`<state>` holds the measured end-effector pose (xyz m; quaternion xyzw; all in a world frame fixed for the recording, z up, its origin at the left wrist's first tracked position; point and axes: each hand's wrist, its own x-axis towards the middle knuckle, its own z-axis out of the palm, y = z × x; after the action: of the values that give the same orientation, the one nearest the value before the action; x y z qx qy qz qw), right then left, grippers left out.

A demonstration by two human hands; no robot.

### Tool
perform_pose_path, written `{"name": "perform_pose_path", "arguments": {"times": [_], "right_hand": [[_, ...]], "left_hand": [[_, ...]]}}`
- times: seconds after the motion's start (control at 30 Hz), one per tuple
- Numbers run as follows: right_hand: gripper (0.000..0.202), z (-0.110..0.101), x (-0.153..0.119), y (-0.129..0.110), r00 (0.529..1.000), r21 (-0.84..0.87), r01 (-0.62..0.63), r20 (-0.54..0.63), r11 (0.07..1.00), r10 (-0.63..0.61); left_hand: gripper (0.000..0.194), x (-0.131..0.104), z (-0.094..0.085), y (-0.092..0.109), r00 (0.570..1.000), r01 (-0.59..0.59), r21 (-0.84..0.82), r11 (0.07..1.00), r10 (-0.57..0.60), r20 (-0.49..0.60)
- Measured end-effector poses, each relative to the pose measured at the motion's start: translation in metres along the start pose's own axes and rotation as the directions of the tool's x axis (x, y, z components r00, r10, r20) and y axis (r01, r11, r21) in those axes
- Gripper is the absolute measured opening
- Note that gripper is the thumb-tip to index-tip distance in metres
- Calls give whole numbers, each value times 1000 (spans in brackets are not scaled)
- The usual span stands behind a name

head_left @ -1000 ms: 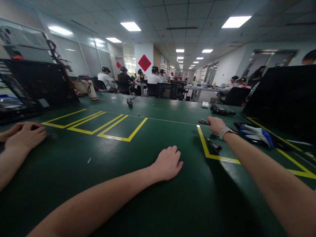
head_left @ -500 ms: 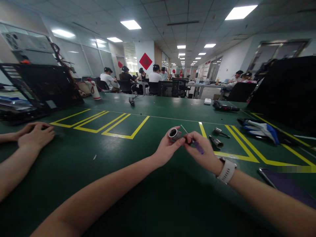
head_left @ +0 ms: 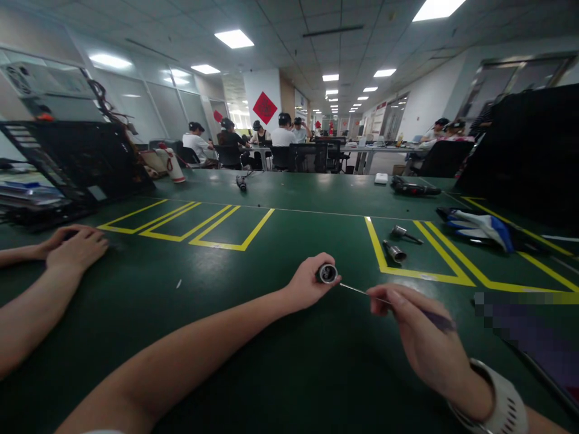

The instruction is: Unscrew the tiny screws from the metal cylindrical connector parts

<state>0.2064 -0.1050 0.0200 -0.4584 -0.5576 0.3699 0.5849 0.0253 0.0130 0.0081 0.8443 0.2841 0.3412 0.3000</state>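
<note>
My left hand (head_left: 305, 282) is closed round a cylindrical metal connector (head_left: 327, 273); its open round end faces me, with a silver rim and a dark inside. In my right hand (head_left: 423, 328) is a thin screwdriver (head_left: 354, 289) with a purple handle, mostly covered by my palm. The screwdriver's tip is close beside the connector's lower right edge; I cannot tell whether they touch. Beyond my right hand, two similar metal parts, one stubby (head_left: 395, 251) and one with a thin shank (head_left: 406, 234), lie inside a yellow taped outline.
Blue-and-white gloves (head_left: 484, 229) lie at the right, with a dark flat device (head_left: 534, 337) nearer me. A black tool (head_left: 414, 187) and a small black object (head_left: 241, 182) lie farther back. Another person's hands (head_left: 75, 250) rest at the left on the green table (head_left: 253, 374).
My right hand has moved right and toward me with the screwdriver, away from my left hand. The connector has come slightly lower and its open end has turned more toward me.
</note>
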Motion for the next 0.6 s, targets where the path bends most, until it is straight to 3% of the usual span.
{"name": "perform_pose_path", "arguments": {"times": [0.13,0.4,0.5,0.6], "right_hand": [[14,6,1,-1,990,-82,-115,75,990,121],[8,14,5,-7,986,-329,32,166,944,24],[13,15,6,-4,981,-297,-49,164,954,101],[19,16,6,-2,965,-111,-214,129,971,227]], "left_hand": [[20,1,1,-2,999,-33,134,990,30,26],[18,1,6,-9,987,-145,313,939,116,108],[18,1,6,-10,985,-162,314,936,132,115],[18,1,5,-10,986,-144,303,942,112,121]]}}
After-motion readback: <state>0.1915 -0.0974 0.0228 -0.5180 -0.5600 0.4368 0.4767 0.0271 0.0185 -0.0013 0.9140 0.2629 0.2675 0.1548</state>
